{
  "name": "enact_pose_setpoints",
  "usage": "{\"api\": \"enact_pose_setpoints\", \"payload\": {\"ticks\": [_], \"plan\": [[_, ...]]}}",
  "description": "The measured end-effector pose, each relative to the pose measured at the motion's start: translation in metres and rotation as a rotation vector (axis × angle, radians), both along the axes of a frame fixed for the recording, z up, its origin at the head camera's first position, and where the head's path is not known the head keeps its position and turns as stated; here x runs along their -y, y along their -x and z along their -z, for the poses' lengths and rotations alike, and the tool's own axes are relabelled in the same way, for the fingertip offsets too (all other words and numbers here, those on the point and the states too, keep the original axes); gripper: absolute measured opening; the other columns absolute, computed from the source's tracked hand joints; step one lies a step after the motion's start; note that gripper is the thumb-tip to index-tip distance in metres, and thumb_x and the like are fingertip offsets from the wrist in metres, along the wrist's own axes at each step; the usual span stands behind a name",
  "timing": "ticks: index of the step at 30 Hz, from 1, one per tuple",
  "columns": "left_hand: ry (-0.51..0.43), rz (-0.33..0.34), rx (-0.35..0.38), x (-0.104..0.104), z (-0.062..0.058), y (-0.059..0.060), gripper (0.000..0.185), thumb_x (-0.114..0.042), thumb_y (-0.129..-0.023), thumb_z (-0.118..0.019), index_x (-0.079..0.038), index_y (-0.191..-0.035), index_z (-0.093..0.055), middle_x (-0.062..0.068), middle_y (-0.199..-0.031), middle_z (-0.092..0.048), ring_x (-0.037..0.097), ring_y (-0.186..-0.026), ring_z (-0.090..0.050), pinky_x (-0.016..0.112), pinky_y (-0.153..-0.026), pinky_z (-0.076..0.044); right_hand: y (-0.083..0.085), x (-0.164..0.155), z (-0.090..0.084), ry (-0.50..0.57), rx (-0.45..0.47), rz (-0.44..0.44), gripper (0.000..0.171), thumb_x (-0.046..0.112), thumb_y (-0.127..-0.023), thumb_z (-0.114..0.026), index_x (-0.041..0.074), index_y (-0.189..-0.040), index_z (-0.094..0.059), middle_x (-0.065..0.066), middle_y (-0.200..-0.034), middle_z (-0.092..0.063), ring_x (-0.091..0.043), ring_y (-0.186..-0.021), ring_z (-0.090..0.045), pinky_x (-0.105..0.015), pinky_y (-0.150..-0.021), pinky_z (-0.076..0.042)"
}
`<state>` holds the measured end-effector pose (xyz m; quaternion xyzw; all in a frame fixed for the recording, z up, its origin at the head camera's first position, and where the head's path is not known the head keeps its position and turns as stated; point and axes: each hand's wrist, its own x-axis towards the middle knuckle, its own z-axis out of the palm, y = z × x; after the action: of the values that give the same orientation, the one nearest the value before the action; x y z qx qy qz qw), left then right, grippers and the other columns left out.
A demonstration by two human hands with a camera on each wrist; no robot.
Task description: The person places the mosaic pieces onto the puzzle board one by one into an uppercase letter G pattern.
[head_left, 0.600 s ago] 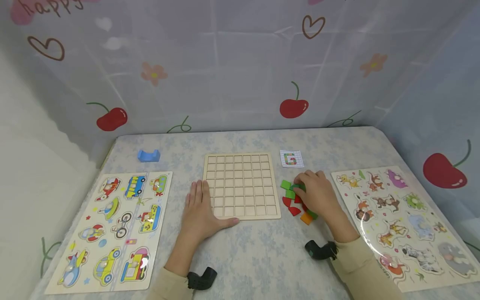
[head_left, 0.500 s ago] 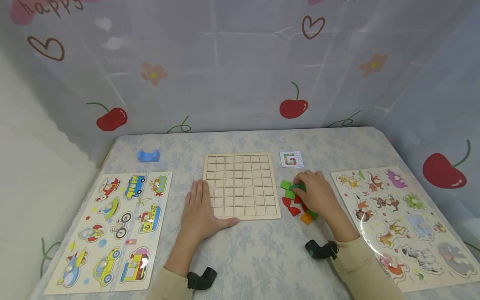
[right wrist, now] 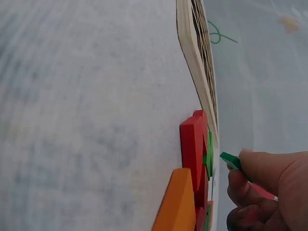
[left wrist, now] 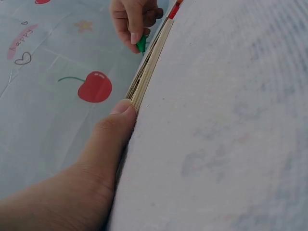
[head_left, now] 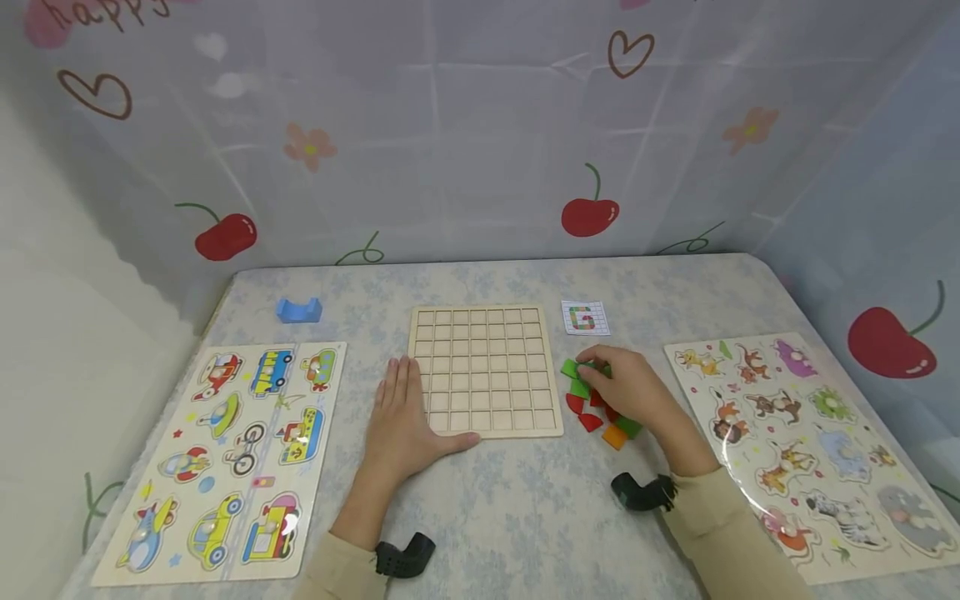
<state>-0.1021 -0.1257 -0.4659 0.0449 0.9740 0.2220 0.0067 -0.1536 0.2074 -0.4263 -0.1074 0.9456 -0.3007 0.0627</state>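
My left hand [head_left: 401,425] lies flat against the near left corner of a wooden grid board [head_left: 489,365], fingers straight along its left side. In the left wrist view the thumb [left wrist: 108,134] touches the board's edge. To the board's right, my right hand [head_left: 630,387] pinches a small dark green block [right wrist: 232,160] between thumb and fingers. It hovers low over a loose cluster of small blocks, among them a bright green block [head_left: 580,389], a red block [head_left: 590,422] and an orange block [head_left: 615,437]. Part of the cluster is hidden under the hand.
A small card with a coloured letter G pattern [head_left: 585,318] lies behind the cluster. A vehicle puzzle board [head_left: 255,487] is at the left, an animal puzzle board [head_left: 806,433] at the right. Back left stands a blue notched block [head_left: 298,311].
My right hand has shifted slightly left over the cluster, with its fingertips now near the bright green blocks at the back. My left hand stays in place at the grid board.
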Motion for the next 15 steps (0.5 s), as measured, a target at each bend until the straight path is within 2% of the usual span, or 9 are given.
{"api": "enact_pose_setpoints", "payload": {"ticks": [9, 15], "plan": [[0.004, 0.0, -0.018, -0.001, 0.002, 0.0, 0.15, -0.093, -0.056, -0.062, 0.0, -0.159, -0.004, 0.016, -0.168, -0.003, 0.029, -0.156, 0.003, 0.049, -0.127, -0.012, 0.011, 0.02, -0.008, 0.068, 0.022, 0.0, 0.03, 0.021, -0.1, -0.06, 0.009, -0.128, -0.064, -0.009, -0.1, -0.067, -0.018, -0.066, -0.051, -0.029, -0.055, -0.045], [0.005, -0.011, -0.029, 0.001, 0.003, -0.001, 0.15, -0.094, -0.056, -0.062, -0.001, -0.159, -0.005, 0.016, -0.168, -0.004, 0.028, -0.156, 0.003, 0.049, -0.127, -0.012, 0.026, 0.039, -0.015, 0.077, 0.046, -0.032, 0.034, 0.021, -0.101, -0.059, 0.009, -0.132, -0.063, -0.012, -0.11, -0.065, -0.02, -0.068, -0.051, -0.029, -0.055, -0.043]]}}
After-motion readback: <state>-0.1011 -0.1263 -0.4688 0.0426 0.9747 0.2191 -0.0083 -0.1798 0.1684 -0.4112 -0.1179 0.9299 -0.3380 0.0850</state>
